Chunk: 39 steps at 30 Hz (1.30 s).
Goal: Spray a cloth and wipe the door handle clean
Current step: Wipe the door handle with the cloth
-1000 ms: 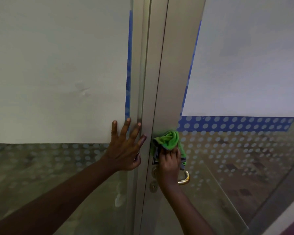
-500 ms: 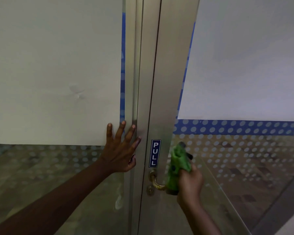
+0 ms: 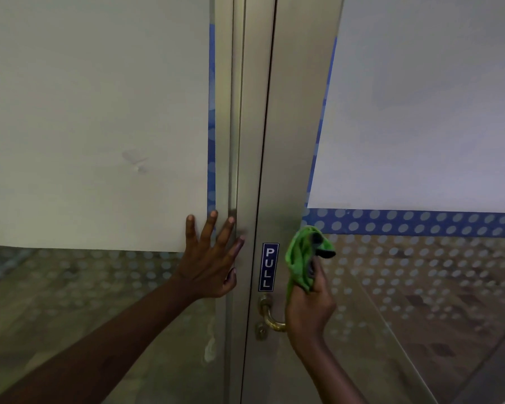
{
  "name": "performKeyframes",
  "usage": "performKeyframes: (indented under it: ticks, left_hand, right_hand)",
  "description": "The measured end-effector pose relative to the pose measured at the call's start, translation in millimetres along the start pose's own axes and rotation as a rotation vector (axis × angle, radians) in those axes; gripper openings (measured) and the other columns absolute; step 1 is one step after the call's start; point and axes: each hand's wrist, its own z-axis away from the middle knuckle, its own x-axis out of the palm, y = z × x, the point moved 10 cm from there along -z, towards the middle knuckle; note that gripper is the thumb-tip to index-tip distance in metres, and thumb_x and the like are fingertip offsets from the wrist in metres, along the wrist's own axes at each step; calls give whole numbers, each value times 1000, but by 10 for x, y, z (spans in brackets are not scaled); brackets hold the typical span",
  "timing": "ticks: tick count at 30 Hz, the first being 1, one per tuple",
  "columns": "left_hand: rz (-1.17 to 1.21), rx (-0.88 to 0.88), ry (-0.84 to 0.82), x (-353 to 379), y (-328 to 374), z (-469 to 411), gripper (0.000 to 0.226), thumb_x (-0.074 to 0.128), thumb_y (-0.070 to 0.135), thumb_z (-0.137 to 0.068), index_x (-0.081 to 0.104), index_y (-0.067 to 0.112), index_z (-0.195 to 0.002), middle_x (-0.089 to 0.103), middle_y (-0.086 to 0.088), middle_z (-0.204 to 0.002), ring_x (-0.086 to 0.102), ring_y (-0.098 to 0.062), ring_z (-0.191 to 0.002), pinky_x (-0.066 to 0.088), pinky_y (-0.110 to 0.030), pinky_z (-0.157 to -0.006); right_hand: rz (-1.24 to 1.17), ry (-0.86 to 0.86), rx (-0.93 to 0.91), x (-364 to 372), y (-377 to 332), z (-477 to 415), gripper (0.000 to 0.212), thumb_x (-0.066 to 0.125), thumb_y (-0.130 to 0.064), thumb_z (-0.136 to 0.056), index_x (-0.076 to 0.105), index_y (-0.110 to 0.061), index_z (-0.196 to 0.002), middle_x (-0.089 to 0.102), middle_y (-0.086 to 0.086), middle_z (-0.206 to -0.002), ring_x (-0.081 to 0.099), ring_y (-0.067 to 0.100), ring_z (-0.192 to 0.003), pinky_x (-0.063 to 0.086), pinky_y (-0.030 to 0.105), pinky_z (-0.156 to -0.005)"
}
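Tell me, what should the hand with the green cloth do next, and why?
Probably bring the green cloth back down onto the brass handle and rub along its curve. The right hand holds the cloth bunched up above the handle, beside the PULL sign, so the handle is bare, while the left hand lies flat on the panel beside the door.

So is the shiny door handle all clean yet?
Probably close, but I can't be sure. Done: the green cloth is picked up; no spray bottle is in sight. In hand: the right hand holds the bunched cloth just above the brass handle, while the left hand presses flat on the door frame. Left: maybe another wipe; cleanliness isn't visible.
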Motion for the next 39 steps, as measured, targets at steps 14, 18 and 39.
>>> performKeyframes:
  ticks: [14,18,39]
  left_hand:
    - [11,-3,56,-29,7,9,87,60,44,-71,30,9,-146,27,-22,-153,3,-49,-147,13,-79,-106]
    - [-10,2,58,-5,0,-5,86,60,45,-71,32,9,-145,19,-20,-158,3,-49,-147,10,-78,-106]
    - [-15,-3,63,45,5,-5,77,51,48,-80,32,9,-144,1,-15,-164,1,-48,-148,4,-76,-108]
  right_hand:
    - [672,-347,-775,458,376,201,35,45,0,-89,66,4,-116,63,22,-125,53,41,-124,45,53,-100]
    - [704,-507,-745,434,354,237,43,51,0,-80,67,-5,-120,64,15,-127,54,34,-124,45,45,-102]
    - [975,-666,-191,480,761,712,32,64,-17,-80,59,-18,-112,52,11,-114,51,29,-107,44,32,-78]
